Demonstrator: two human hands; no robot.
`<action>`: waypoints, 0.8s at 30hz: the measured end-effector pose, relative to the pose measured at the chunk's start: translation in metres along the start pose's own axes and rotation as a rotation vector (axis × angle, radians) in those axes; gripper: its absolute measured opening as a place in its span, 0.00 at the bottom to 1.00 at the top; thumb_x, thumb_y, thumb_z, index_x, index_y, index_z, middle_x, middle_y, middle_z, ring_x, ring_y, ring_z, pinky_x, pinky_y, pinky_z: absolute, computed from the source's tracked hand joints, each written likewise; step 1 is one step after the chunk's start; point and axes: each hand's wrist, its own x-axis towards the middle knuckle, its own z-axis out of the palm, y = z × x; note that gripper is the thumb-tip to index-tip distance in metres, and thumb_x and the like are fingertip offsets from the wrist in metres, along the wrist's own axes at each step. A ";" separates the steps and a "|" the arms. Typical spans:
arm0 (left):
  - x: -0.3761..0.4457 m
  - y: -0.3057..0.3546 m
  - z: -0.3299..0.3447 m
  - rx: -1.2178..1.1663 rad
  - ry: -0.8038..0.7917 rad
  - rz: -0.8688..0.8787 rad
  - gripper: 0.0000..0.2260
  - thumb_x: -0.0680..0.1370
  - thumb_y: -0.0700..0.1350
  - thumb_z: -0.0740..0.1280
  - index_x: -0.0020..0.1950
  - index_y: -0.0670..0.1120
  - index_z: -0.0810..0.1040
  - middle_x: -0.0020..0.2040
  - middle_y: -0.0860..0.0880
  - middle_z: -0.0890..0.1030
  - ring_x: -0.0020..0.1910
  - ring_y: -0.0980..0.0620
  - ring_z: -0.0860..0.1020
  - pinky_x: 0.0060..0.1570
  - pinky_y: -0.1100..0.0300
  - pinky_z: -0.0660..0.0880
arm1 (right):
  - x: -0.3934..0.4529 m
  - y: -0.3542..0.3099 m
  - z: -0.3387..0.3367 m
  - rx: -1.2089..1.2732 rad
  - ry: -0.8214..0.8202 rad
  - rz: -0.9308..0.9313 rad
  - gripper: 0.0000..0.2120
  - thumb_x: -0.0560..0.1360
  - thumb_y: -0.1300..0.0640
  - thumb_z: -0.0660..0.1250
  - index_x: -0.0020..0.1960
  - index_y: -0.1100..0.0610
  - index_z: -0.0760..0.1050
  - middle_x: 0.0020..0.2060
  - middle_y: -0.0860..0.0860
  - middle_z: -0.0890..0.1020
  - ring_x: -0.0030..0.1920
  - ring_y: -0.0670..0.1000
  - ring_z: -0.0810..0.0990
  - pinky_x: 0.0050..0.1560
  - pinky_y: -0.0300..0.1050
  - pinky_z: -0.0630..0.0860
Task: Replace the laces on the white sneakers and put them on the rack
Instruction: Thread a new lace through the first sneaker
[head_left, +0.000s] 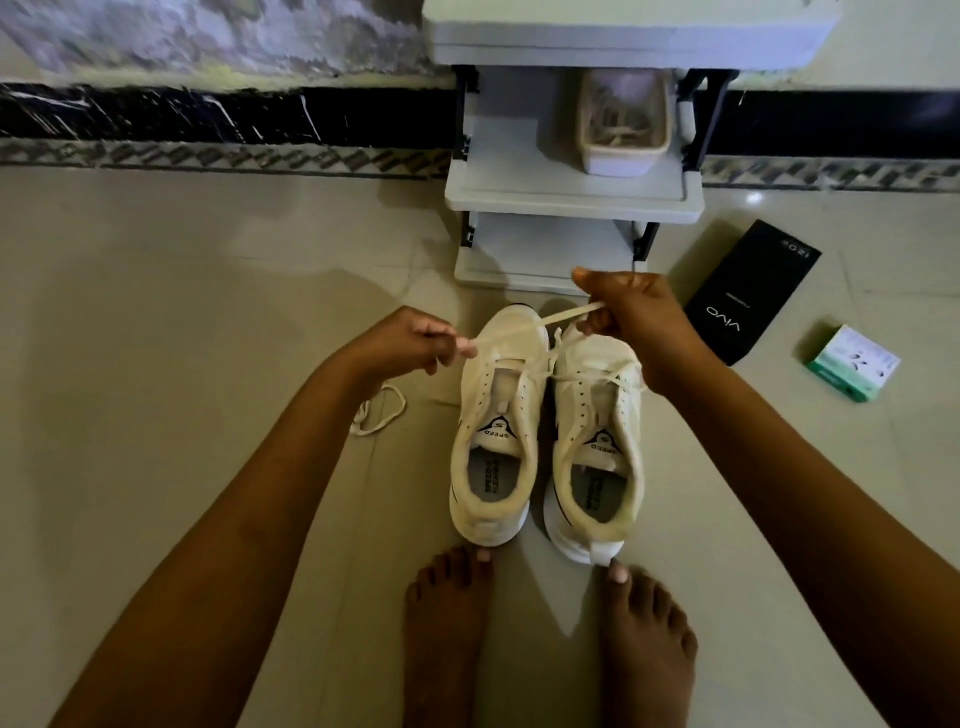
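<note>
Head view: left hand (415, 340) and right hand (631, 312) each pinch an end of the lace (540, 323) above the left sneaker (493, 431), just before the rack (566, 197). Risk: uneven pull drags one end back out of the eyelets.

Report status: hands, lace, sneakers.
Left hand and right hand pinch one lace, stretched above both white sneakers. Spare lace on floor. Rack ahead, unobstructed.
</note>
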 end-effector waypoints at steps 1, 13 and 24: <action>0.003 -0.007 0.003 0.022 0.042 -0.050 0.06 0.77 0.44 0.66 0.45 0.49 0.82 0.35 0.53 0.80 0.35 0.55 0.73 0.41 0.62 0.71 | 0.002 0.003 -0.002 -0.081 0.002 0.011 0.18 0.76 0.57 0.66 0.27 0.56 0.76 0.21 0.49 0.76 0.24 0.47 0.74 0.32 0.37 0.75; -0.003 0.031 0.036 0.119 0.023 0.219 0.02 0.73 0.38 0.70 0.45 0.44 0.80 0.40 0.52 0.82 0.35 0.64 0.79 0.35 0.71 0.74 | -0.008 0.027 0.002 -0.843 -0.342 -0.050 0.21 0.75 0.56 0.68 0.67 0.53 0.69 0.57 0.49 0.76 0.55 0.48 0.75 0.51 0.40 0.70; 0.001 0.012 0.007 0.040 0.143 0.129 0.04 0.76 0.40 0.67 0.44 0.45 0.80 0.37 0.52 0.81 0.36 0.56 0.77 0.39 0.63 0.73 | 0.003 0.020 -0.027 -0.852 0.002 -0.057 0.11 0.78 0.61 0.58 0.48 0.61 0.80 0.35 0.47 0.76 0.34 0.46 0.72 0.37 0.42 0.70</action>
